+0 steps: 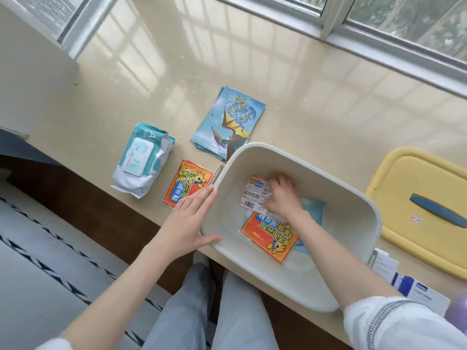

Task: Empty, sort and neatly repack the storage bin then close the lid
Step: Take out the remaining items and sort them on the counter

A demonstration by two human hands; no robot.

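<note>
A white storage bin [353, 198] stands open on the beige ledge. My left hand [188, 218] lies flat against the bin's left outer wall, fingers straight. My right hand [283, 195] reaches inside the bin and grips a small white packet [255, 195] with a barcode. Under it in the bin lie a red and yellow packet [270, 236] and a light blue sheet [314, 207]. The yellow lid [417, 205] with a blue handle lies right of the bin.
On the ledge left of the bin are a wet wipes pack [141, 160], another red and yellow packet [187, 183] and a blue dragon picture stack [230, 122]. White and blue boxes [409, 284] sit at the right front edge. Windows run along the back.
</note>
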